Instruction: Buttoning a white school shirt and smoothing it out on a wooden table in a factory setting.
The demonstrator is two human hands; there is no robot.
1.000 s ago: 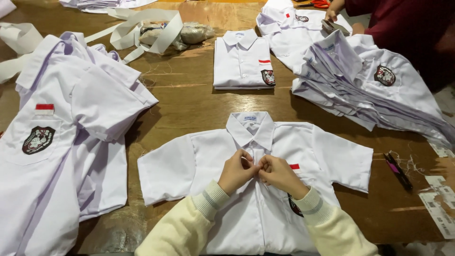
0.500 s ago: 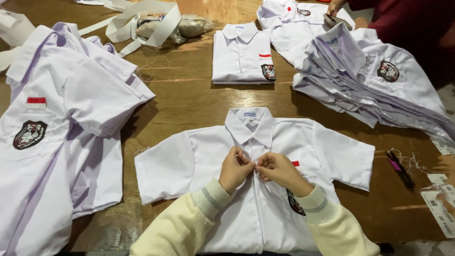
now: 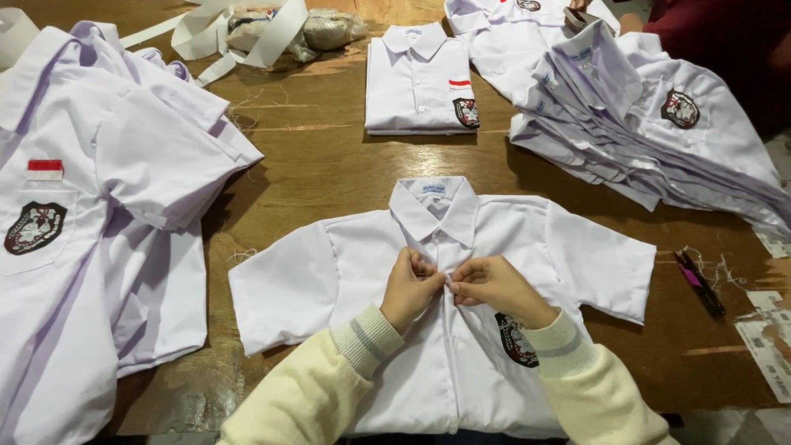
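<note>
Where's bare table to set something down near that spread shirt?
Bare wood lies between the spread shirt collar and the folded shirt, and between it and the left pile. The right, by the stacked shirts and pen, is crowded.

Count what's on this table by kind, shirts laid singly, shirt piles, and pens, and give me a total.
Single white shirts: 2, the spread shirt and the folded shirt
Shirt piles: 2, the left pile and the right pile
Pens: 1, the pen
Total: 5

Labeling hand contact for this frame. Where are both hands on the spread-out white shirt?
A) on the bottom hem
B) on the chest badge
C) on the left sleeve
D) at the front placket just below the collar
D: the left hand and right hand meet, fingertips pinched, at the centre front of the white shirt, just under its collar.
</note>
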